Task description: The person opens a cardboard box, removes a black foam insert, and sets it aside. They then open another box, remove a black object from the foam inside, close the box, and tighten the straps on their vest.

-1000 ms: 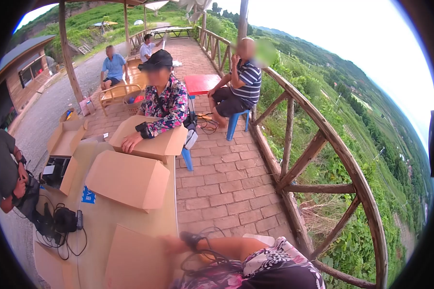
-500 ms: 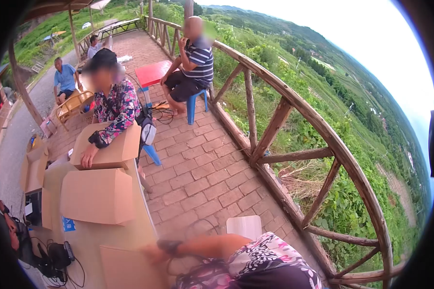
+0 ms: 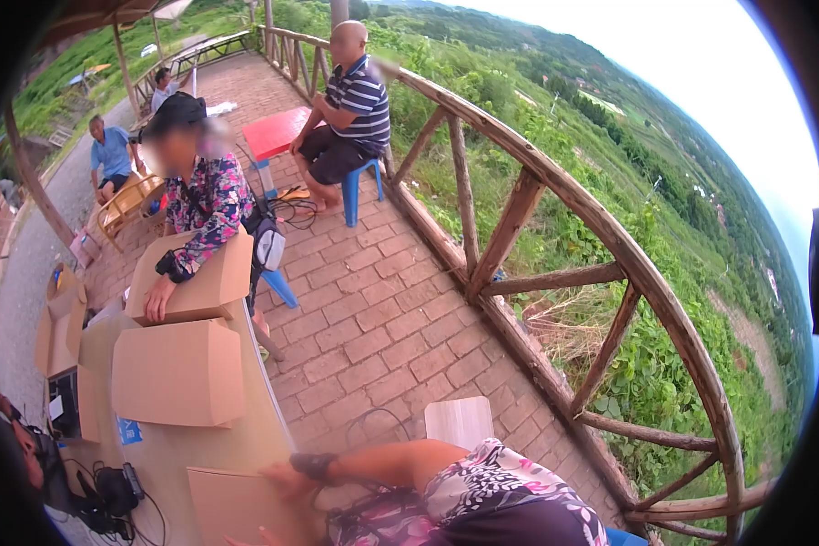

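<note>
My right hand (image 3: 288, 480) reaches in from the right, a dark band at its wrist, and lies over a brown cardboard piece (image 3: 232, 510) at the table's near end. Its fingers look stretched out across the cardboard, somewhat blurred. Only a bit of my left hand (image 3: 266, 539) shows at the bottom edge, beside the same cardboard; the rest is cut off. Beyond it on the table stands a folded cardboard box (image 3: 177, 373) with its lid flap up. Farther back is another cardboard box (image 3: 196, 287), with a co-worker's hand (image 3: 159, 298) on its edge.
Black cables and a dark device (image 3: 114, 491) lie at the table's left. Another person's arm (image 3: 23, 446) shows at the left edge. A pale stool (image 3: 460, 421) stands on the brick floor, near the log railing (image 3: 555, 182). A seated person (image 3: 355, 109) is by a red table (image 3: 278, 132).
The view has shifted slightly. My right hand stays over the cardboard and looks less blurred; a bit of my left hand now shows at the bottom. The seated person's hand has come down from the face.
</note>
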Demonstrator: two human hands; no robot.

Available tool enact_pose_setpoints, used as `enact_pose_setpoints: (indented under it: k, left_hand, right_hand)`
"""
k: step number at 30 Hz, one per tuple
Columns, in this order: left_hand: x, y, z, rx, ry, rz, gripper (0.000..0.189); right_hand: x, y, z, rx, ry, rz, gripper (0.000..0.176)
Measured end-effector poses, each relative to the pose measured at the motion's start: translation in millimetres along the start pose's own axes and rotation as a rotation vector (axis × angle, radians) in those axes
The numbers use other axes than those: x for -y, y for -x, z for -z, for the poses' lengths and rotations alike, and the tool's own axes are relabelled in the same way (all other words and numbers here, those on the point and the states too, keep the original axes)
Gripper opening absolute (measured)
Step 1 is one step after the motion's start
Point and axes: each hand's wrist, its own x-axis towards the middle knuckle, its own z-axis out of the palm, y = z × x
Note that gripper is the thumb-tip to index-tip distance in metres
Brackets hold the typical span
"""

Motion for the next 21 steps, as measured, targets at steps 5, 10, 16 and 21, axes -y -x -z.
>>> enact_pose_setpoints:
  k: [5, 10, 16, 21]
  left_hand:
    - [-32, -12, -10, 0.074, 0.119, -0.108, 0.079]
    - [-27, -7, -17, 0.073, 0.126, -0.167, 0.068]
    - [-7, 4, -5, 0.25, 0.164, -0.048, 0.053]
    - [36, 15, 20, 0.21, -0.054, 0.249, 0.062]
  right_hand:
    - [8, 10, 12, -0.021, 0.01, 0.068, 0.084]
    - [17, 14, 21, 0.024, 0.019, 0.082, 0.084]
    - [8, 8, 14, 0.048, 0.047, 0.089, 0.085]
    - [-4, -5, 0, -0.023, 0.051, 0.067, 0.085]
